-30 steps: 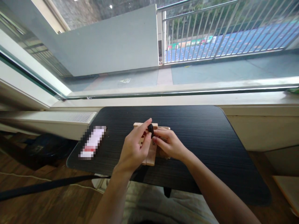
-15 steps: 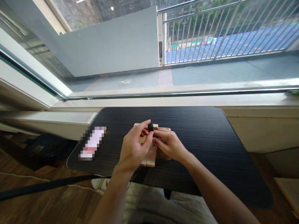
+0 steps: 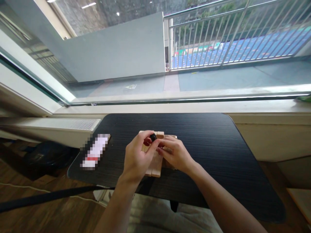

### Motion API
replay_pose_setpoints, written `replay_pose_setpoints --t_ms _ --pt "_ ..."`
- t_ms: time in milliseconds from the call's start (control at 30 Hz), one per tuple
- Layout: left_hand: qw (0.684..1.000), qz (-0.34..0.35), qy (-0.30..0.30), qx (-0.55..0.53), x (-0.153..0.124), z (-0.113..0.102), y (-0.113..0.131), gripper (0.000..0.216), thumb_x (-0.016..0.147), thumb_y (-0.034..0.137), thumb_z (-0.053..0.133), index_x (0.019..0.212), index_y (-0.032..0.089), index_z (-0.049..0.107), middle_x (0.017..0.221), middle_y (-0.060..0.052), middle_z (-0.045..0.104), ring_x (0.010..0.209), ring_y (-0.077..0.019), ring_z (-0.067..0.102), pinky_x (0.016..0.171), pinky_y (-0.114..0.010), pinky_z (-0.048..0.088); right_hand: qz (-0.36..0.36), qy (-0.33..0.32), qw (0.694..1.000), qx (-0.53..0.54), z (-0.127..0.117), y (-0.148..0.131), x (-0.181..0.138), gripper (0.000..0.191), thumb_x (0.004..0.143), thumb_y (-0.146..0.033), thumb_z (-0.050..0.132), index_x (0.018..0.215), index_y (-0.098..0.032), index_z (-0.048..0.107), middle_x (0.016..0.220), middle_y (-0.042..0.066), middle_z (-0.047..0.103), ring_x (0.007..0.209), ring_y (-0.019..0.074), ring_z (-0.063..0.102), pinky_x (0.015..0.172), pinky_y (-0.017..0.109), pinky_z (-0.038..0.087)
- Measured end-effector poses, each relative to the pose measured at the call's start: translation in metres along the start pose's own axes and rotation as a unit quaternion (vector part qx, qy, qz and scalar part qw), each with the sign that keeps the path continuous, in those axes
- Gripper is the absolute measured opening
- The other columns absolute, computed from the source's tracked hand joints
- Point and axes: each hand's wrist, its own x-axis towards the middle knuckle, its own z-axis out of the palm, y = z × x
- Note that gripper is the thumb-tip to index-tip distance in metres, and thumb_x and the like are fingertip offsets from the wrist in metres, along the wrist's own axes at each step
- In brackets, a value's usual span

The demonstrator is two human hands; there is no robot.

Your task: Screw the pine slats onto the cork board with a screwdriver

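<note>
My left hand (image 3: 136,152) pinches a small black cylinder (image 3: 153,137) between thumb and index finger, above some pale wooden blocks (image 3: 155,166) lying side by side on the table. From the right, my right hand (image 3: 177,154) meets the left fingertips, its own fingers pressed together beside the cylinder. Whatever lies between those right fingers is hidden. Another wooden block (image 3: 160,134) shows just beyond the hands. Under the right hand sits a clear, crinkled wrapper-like thing (image 3: 173,136), mostly covered.
The black table (image 3: 206,139) has rounded corners and stands against a window sill (image 3: 194,106). A blurred-out white and red item (image 3: 97,150) lies at its left end. To the left is a white radiator cover (image 3: 73,124). A dark strap (image 3: 55,195) crosses the lower left.
The black cylinder has tipped and sunk lower between my left fingers. My right fingers have shifted slightly. The whole view has moved a little downward.
</note>
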Motion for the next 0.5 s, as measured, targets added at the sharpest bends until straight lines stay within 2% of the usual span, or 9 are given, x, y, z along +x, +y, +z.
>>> replay_pose_setpoints --t_ms 233,400,500 --pt "0.999 0.037 -0.018 0.004 0.0018 -0.0010 0.0009 0.021 0.088 0.023 0.067 0.108 0.020 0.066 0.089 -0.001 0.074 0.070 -0.0128 0.069 0.070 -0.024 0.059 0.016 -0.001 0.998 0.059 -0.0052 -0.0012 0.0010 0.019 0.093 -0.022 0.055 0.101 -0.021 0.073 0.100 0.008 0.073 0.090 0.0205 0.066 0.082 0.036 0.051" --pt "0.998 0.057 -0.004 0.023 0.0003 -0.0009 -0.0013 0.020 0.088 0.022 0.068 0.108 0.021 0.067 0.098 -0.004 0.076 0.085 -0.0169 0.071 0.080 -0.028 0.059 0.016 0.007 0.995 0.098 -0.0019 0.0008 0.0018 0.023 0.093 -0.015 0.051 0.102 -0.021 0.071 0.103 0.007 0.073 0.094 0.0198 0.067 0.085 0.034 0.051" --pt "0.998 0.069 -0.011 0.006 0.0001 -0.0013 -0.0018 0.021 0.089 0.020 0.065 0.110 0.020 0.066 0.100 -0.004 0.074 0.087 -0.0156 0.070 0.081 -0.027 0.058 0.011 0.006 0.994 0.109 0.0020 0.0030 0.0006 0.025 0.094 -0.014 0.049 0.106 -0.021 0.070 0.109 0.009 0.071 0.100 0.0196 0.065 0.089 0.035 0.050"
